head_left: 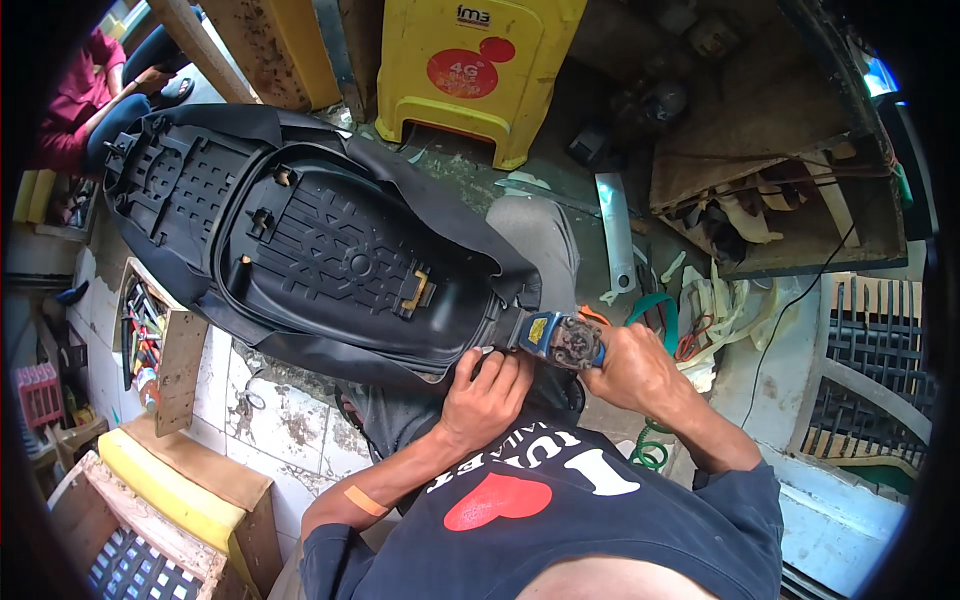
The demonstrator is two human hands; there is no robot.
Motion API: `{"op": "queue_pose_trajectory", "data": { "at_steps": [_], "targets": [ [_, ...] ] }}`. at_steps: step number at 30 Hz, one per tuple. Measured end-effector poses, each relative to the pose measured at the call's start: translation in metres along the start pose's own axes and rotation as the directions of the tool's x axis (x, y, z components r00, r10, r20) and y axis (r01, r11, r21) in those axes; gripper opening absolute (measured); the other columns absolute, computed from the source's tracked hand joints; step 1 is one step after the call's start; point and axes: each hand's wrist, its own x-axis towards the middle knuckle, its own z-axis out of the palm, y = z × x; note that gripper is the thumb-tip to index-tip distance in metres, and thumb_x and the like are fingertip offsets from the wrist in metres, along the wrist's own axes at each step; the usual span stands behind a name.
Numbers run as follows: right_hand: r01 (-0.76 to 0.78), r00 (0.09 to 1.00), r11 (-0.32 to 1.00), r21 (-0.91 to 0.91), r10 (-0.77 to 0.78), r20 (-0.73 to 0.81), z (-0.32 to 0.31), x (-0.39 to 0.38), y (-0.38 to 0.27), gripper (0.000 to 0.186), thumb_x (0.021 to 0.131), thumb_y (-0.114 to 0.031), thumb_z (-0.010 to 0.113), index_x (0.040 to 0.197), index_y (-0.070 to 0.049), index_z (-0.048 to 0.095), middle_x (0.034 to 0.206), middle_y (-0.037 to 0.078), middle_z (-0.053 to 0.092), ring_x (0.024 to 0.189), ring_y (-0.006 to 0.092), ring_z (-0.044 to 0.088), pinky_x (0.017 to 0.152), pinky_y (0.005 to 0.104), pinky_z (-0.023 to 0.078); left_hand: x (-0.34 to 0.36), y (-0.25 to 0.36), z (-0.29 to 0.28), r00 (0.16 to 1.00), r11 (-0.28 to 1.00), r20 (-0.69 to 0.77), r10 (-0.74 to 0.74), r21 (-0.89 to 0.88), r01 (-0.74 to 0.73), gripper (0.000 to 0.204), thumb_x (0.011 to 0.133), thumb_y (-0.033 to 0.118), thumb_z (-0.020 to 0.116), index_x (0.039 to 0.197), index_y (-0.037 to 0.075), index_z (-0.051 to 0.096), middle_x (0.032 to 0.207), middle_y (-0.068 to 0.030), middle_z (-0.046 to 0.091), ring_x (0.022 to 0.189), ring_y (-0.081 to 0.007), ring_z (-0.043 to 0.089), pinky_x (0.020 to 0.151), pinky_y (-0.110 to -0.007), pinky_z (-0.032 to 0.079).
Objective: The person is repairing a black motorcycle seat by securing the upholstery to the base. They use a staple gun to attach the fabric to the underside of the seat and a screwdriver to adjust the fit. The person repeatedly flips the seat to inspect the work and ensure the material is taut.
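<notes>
White tiled floor [290, 435] below; left hand [487, 395] grips black vinyl cover [440, 210] edge, likely steadying it; right hand [637, 368] clasps blue metal stapler-like tool [566, 340]

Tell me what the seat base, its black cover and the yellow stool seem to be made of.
Seat base: most likely hard plastic, black with a slight sheen, judging by its moulded ribs.
Cover: probably vinyl or leather, dull black; it bends in soft folds, but which one stays unclear.
Yellow stool: apparently plastic, smooth, with rounded edges running into the legs.
</notes>
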Motion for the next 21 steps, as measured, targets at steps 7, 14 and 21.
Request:
{"op": "queue_pose_trajectory", "data": {
  "at_steps": [7,14,21],
  "targets": [
    [-0.053,0.997,0.978,0.2,0.039,0.072,-0.008,0.001,0.022,0.025,0.081,-0.015,0.076,0.096,0.005,0.073,0.079,0.029,0.071,0.077,0.0472,0.071,0.069,0.0495,0.055,0.009,0.006,-0.001,0.999,1.0,-0.039,-0.019,-0.013,0.018,0.022,0.089,0.017,0.069,0.106,0.005,0.075,0.111,-0.0084,0.075,0.097,-0.0208,0.067,0.096,-0.045,0.051],
    [-0.073,0.997,0.97,0.231,0.063,0.052,-0.009,-0.015,0.016,0.023,0.079,-0.016,0.078,0.089,0.004,0.074,0.075,0.028,0.069,0.074,0.0448,0.072,0.067,0.0462,0.055,0.012,0.003,-0.002,0.995,1.0,-0.104,-0.011,-0.024,0.008,0.02,0.086,0.014,0.07,0.102,0.004,0.075,0.109,-0.0095,0.075,0.095,-0.0219,0.066,0.095,-0.045,0.052],
    [-0.075,0.997,0.991,0.115,0.072,0.034,0.0,-0.016,0.003,0.022,0.081,-0.016,0.074,0.09,0.005,0.074,0.077,0.03,0.069,0.079,0.0501,0.07,0.073,0.0537,0.057,0.006,0.001,0.001,0.994,0.997,-0.104,0.018,-0.07,-0.026,0.019,0.084,0.015,0.072,0.098,0.004,0.075,0.102,-0.0089,0.072,0.096,-0.0225,0.066,0.097,-0.046,0.053]
  ]
}}
